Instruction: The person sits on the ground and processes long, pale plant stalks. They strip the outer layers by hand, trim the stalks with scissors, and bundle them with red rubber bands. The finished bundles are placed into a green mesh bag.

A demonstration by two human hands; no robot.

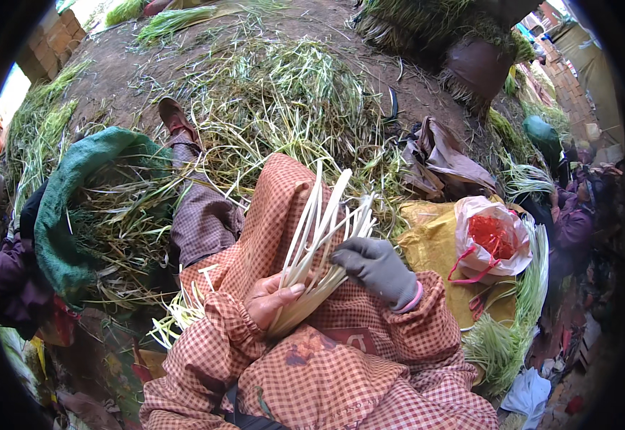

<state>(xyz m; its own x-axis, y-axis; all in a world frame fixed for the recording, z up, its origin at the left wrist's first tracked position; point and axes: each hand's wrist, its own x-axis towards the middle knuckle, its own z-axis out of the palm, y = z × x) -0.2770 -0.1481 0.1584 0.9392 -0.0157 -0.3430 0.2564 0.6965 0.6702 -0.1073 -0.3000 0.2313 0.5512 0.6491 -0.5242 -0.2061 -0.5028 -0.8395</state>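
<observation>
A bundle of long, pale, flat vegetable stalks (312, 301) stands tilted over my lap, its white tips fanned out and uneven. Bare fingers of my left hand (275, 298) wrap its lower part, thumb across the front. My right hand (379, 274), in a grey work glove with a pink cuff, curls its fingers around stalks at the bundle's right side; its thumb is mostly hidden. Beneath lies the red-and-cream checked apron (285, 215) over my raised knee. More cut pale stalks (183, 314) lie beside my left sleeve.
At left, a green woven sack (57, 231) holds dry leaf waste (129, 226). On the right, a white bag (463, 226) of red ties sits on yellow sheeting (425, 242), beside bundled green stalks (533, 274). Loose trimmings (312, 97) cover the ground ahead. People (573, 215) sit at both sides.
</observation>
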